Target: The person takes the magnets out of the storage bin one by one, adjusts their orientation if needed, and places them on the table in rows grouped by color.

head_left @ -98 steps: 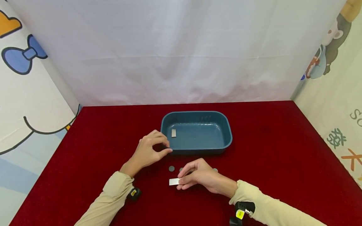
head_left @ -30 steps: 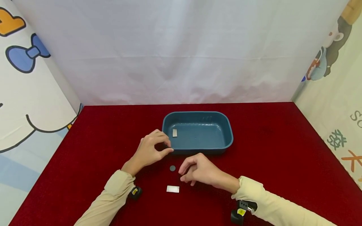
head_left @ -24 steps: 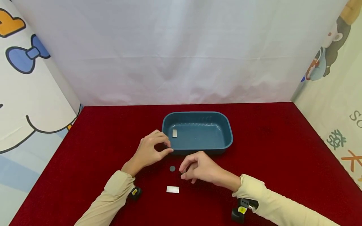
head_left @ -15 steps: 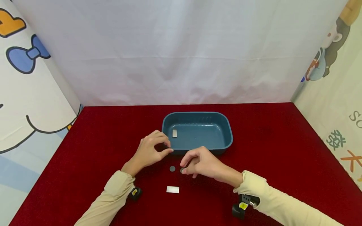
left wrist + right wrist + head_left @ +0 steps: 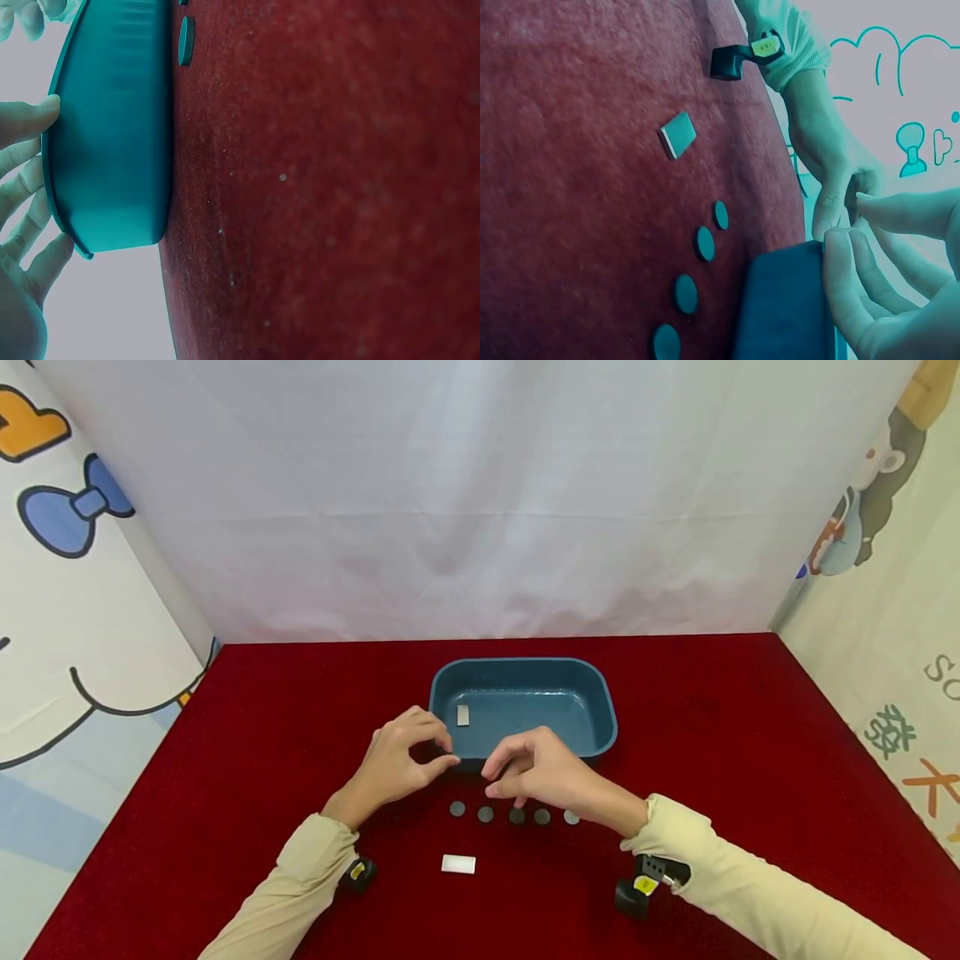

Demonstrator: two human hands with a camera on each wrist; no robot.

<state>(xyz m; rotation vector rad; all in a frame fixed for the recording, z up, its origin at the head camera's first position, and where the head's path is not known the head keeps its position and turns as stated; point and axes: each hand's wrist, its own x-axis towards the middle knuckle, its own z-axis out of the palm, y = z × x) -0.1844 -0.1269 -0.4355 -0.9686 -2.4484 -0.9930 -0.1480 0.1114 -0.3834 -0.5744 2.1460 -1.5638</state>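
My left hand [image 5: 401, 760] grips the front left corner of a blue rectangular basin [image 5: 609, 727]. In the left wrist view, its thumb and fingers [image 5: 30, 120] lie against the basin's rim. My right hand [image 5: 543, 772] hovers over the basin's front edge, fingers loosely bent, a gap between thumb and forefinger, nothing visible in it. Below it, a row of several small grey discs [image 5: 485, 814] lies on the red cloth. Nearer to me lies a flat, silvery-white rectangular piece [image 5: 458, 863]. A similar rectangular piece [image 5: 462, 716] sits inside the basin at the left.
The red cloth [image 5: 712, 793] covers the table. A white curtain [image 5: 480, 527] hangs behind it, and printed curtains [image 5: 885, 677] stand at both sides. Each wrist carries a dark strapped camera [image 5: 633, 897].
The white rectangular piece, earlier in my right hand, now lies on the cloth. The right hand has moved away from the discs toward the basin, uncovering the row. The left hand keeps its hold.
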